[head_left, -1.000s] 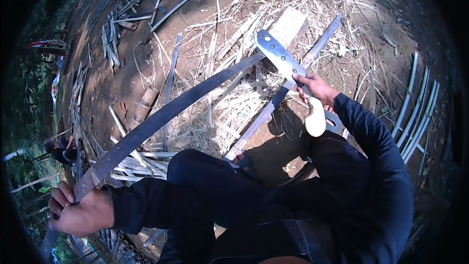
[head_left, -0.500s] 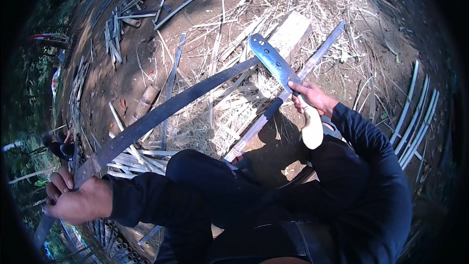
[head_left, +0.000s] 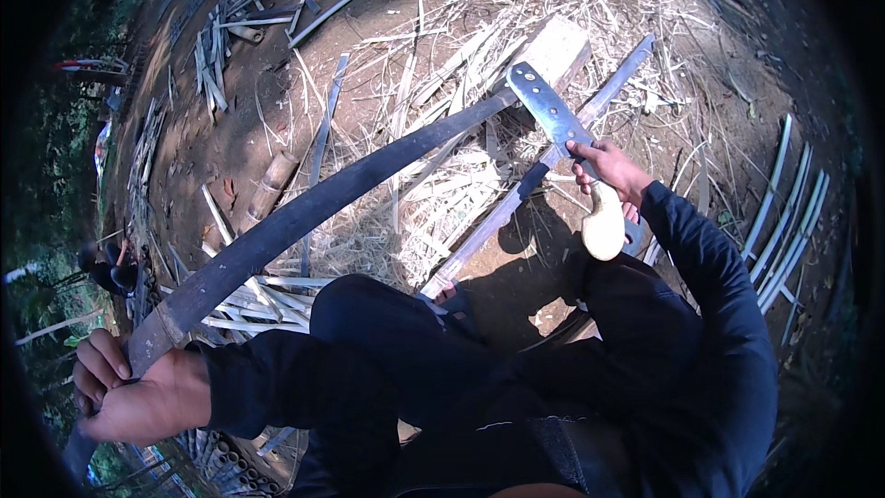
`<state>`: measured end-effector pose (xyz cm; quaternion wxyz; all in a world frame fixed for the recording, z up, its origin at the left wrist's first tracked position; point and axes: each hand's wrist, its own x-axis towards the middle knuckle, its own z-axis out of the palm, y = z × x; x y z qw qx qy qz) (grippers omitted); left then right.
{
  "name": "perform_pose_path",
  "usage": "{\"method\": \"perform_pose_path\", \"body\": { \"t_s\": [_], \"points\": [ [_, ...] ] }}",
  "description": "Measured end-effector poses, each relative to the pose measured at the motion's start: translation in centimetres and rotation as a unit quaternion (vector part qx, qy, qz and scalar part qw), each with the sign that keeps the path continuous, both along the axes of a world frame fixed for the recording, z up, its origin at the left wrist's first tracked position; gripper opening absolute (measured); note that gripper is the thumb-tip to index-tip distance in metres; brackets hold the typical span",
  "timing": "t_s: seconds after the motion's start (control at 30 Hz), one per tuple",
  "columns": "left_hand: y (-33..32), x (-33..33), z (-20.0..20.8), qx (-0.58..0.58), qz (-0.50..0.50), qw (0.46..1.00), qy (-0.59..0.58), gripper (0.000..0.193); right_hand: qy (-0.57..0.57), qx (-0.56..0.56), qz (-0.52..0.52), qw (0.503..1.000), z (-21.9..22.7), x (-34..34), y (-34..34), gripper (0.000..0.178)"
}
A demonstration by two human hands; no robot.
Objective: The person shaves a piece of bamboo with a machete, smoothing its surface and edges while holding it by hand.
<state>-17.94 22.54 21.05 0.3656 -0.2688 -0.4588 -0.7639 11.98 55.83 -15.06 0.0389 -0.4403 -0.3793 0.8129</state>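
Observation:
My left hand [head_left: 138,387] is closed around the near end of a long, dark bamboo strip [head_left: 313,198]. The strip slants away to the right, and its far end meets the edge of a knife blade beside a pale wooden block [head_left: 556,44]. In my right hand [head_left: 608,171] is that broad-bladed knife [head_left: 542,103], with holes along its shiny blade and a curved, pale handle. My fingers wrap where handle and blade join. Whether the blade is cutting into the strip cannot be made out. Under the knife runs a long wooden bar [head_left: 479,249] with a black band.
Pale shavings [head_left: 424,194] cover the ground around the block. A short bamboo piece [head_left: 272,183] lies to the left, with split strips [head_left: 267,304] nearer my knee. Long green-white strips [head_left: 788,231] lie at right. Cut bamboo tubes [head_left: 230,470] are stacked at lower left. Another person [head_left: 115,267] is at far left.
The knife and my right hand have shifted to the right. The strip's far end has moved right and farther away with the blade, while my left hand has moved only slightly.

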Motion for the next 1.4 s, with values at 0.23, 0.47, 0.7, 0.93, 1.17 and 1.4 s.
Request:
{"method": "perform_pose_path", "body": {
  "t_s": [0.23, 0.47, 0.7, 0.93, 1.17, 1.4],
  "points": [
    [-3.3, -1.5, 0.5, -0.015, -0.215, 0.976, 0.015, 0.043, 0.030, 0.081, 0.097, 0.991, 2.8, -1.4, -0.1, 0.032],
    [-4.1, -1.8, 0.7, -0.019, -0.333, 0.942, 0.026, 0.045, 0.055, 0.024, 0.088, 0.994, 3.4, -2.1, -2.7, 0.028],
    [-4.0, -1.6, 0.5, -0.013, -0.376, 0.926, 0.034, 0.051, 0.018, 0.007, 0.039, 0.999, 3.0, -2.6, -1.9, 0.029],
    [-4.3, -1.6, 0.4, -0.016, -0.334, 0.942, 0.020, 0.045, 0.009, -0.016, 0.027, 0.999, 1.1, -0.9, -0.9, 0.029],
    [-3.0, -1.0, 0.0, -0.014, -0.030, 0.999, -0.017, 0.034, 0.015, -0.005, 0.021, 1.000, 0.1, -0.3, -2.1, 0.032],
    [-6.4, -4.0, 0.2, 0.011, -0.203, 0.979, -0.019, 0.030, 0.124, -0.038, 0.113, 0.985, 2.7, -0.9, -5.2, 0.028]
  ]
}}
